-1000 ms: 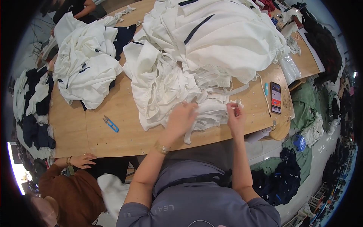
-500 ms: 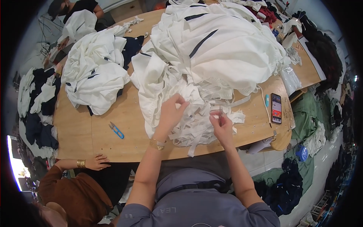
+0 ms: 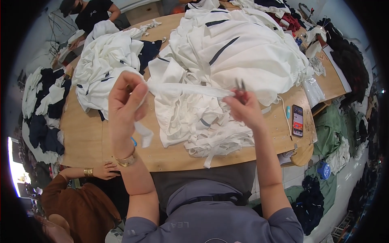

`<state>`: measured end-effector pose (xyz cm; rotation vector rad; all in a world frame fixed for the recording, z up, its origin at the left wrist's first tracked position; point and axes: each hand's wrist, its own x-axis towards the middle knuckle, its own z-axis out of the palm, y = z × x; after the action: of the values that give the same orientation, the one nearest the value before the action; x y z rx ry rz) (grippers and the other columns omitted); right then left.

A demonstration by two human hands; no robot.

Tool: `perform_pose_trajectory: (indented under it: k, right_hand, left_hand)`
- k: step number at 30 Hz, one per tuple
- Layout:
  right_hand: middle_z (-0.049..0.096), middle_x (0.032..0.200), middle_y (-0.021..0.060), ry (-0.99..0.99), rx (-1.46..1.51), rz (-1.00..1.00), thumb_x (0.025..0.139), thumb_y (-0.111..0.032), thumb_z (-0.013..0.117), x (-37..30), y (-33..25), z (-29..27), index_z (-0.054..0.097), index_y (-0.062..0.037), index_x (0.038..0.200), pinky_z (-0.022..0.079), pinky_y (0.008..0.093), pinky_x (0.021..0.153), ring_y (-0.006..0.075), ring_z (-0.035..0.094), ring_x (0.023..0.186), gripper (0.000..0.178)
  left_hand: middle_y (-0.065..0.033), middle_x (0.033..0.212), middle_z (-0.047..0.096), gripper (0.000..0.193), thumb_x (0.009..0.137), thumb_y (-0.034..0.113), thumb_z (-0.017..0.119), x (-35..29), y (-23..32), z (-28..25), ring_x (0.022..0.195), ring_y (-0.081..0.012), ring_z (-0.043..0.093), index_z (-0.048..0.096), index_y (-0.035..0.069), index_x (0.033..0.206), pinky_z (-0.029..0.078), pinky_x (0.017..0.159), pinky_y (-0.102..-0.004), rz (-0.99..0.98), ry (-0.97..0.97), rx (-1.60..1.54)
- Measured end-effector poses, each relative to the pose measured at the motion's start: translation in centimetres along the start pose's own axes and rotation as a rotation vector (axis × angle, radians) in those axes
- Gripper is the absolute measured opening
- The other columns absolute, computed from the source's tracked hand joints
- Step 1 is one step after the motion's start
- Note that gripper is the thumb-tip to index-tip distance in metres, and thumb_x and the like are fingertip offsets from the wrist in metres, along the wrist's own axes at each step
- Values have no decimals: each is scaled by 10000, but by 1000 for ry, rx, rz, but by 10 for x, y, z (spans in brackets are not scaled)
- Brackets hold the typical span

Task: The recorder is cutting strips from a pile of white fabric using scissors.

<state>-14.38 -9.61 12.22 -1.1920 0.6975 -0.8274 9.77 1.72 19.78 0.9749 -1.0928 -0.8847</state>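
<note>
A white fabric strip (image 3: 190,89) is stretched between my two hands, above the table. My left hand (image 3: 126,99) pinches it at the left, and a loose end hangs below the wrist. At the other end my right hand (image 3: 246,108) has its fingers closed on the strip. Small thread snips (image 3: 240,84) are also in that hand, with the blades pointing away from me and most of the body hidden. Beneath the strip lies a tangled heap of white strips (image 3: 219,139). A big pile of white garments (image 3: 255,52) with navy stripes rises behind it.
More white garments (image 3: 109,52) lie at the left on the wooden table (image 3: 85,141). Blue snips (image 3: 133,141) are mostly hidden behind my left wrist. A phone (image 3: 297,121) and a cord (image 3: 287,117) are at the right. One person's hand (image 3: 106,170) rests at the near edge; another person (image 3: 91,16) handles cloth at far left.
My hands have come up from the strip heap and moved apart, the left one farther left. A white strip is now drawn taut between them.
</note>
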Motion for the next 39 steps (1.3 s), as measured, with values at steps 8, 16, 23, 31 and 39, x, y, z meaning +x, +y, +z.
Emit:
perform_pose_trajectory:
  k: [8, 16, 23, 31, 39]
  right_hand:
    - [421, 504, -57, 104, -115, 55, 796, -165, 637, -32, 24, -61, 574, -11, 765, 236, 196, 356, 16, 321, 392, 170]
    - [474, 592, -48, 376, -754, 1, 793, -170, 635, -64, 84, -119, 573, 5, 841, 291, 190, 477, 24, 369, 540, 192]
    - [366, 484, -49, 457, -206, 197, 896, -345, 460, -95, 83, -92, 558, -2, 878, 266, 201, 366, 44, 325, 390, 357]
    - [276, 460, -58, 93, 77, 445, 916, -410, 359, -113, 125, -19, 520, -39, 824, 249, 193, 304, 45, 262, 332, 414]
    - [276, 455, -52, 115, 244, 552, 920, -407, 360, -108, 137, 3, 499, -43, 810, 238, 191, 292, 46, 245, 317, 405]
  left_hand:
    - [49, 643, 522, 122, 812, 130, 593, -32, -78, -11, 535, -11, 416, 628, 28, 869, 313, 458, -172, -573, -187, 431]
    - [-129, 697, 575, 179, 774, 193, 600, -72, -179, 37, 650, -242, 547, 616, 17, 800, 434, 621, -333, -340, -374, 845]
    - [-124, 709, 559, 153, 748, 159, 630, -72, -184, 54, 700, -268, 520, 584, 14, 770, 417, 639, -345, -106, -298, 904]
    - [-90, 741, 545, 173, 716, 164, 666, -70, -203, 64, 701, -232, 526, 568, 38, 782, 423, 650, -328, -78, -405, 890]
    - [-50, 750, 560, 187, 752, 105, 640, -63, -195, 60, 653, -101, 577, 504, 28, 854, 463, 574, -228, -552, -349, 314]
